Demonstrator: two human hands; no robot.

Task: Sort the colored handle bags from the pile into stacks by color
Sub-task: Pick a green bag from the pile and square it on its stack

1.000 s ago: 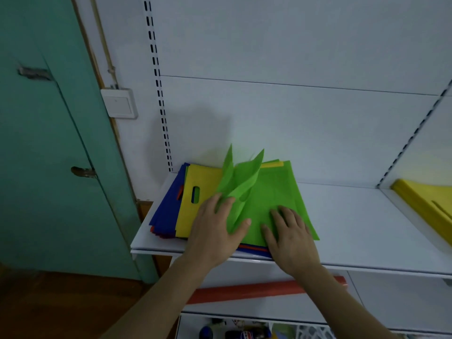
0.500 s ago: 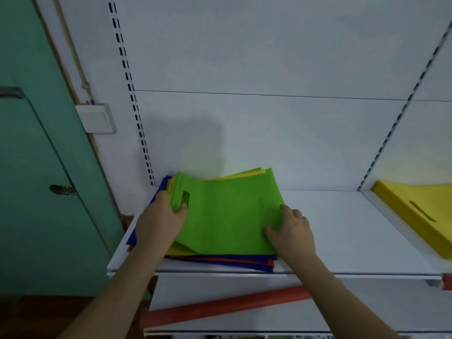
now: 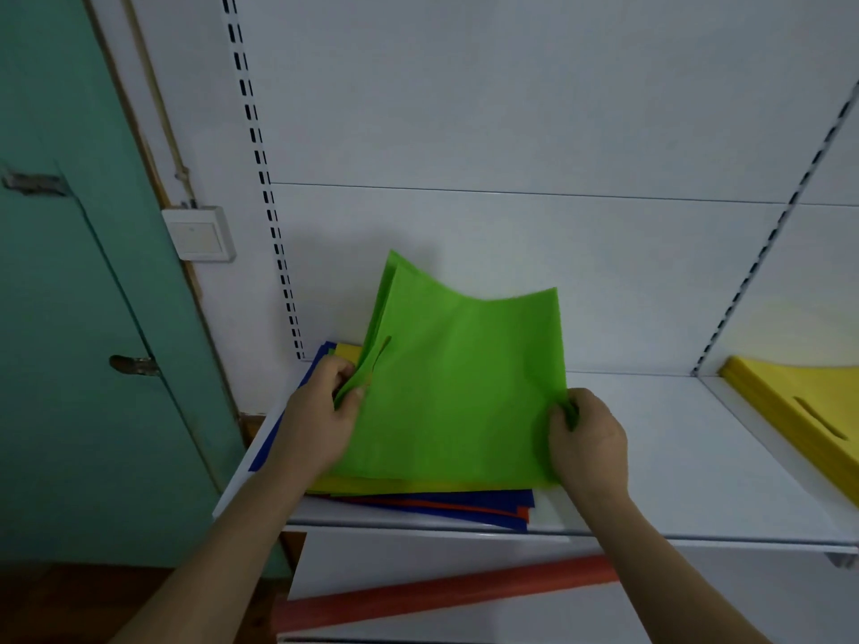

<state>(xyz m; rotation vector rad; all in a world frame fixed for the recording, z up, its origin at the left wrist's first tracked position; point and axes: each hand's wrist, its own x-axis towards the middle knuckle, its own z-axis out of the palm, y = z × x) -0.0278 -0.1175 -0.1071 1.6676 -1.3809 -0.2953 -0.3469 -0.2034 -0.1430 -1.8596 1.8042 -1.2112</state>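
Head view: green bag [image 3: 458,388], left hand [image 3: 320,418] and right hand [image 3: 586,441] pinching opposite edges; lift evenly, clear of pile [image 3: 432,502].

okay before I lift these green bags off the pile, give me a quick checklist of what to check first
1. Left hand grips the green bags at the handle-slot edge: ok.
2. Right hand pinches the opposite edge: ok.
3. Only green in the grip: cannot tell, several green layers show at the far corner, and their undersides are hidden.
4. Rest of the pile (yellow, blue, red) lies flat on the shelf: ok.
5. Bare shelf space between the pile and the yellow stack for a green stack: ok.
6. Green bags flat and aligned: not ok, the far edge curls upward.
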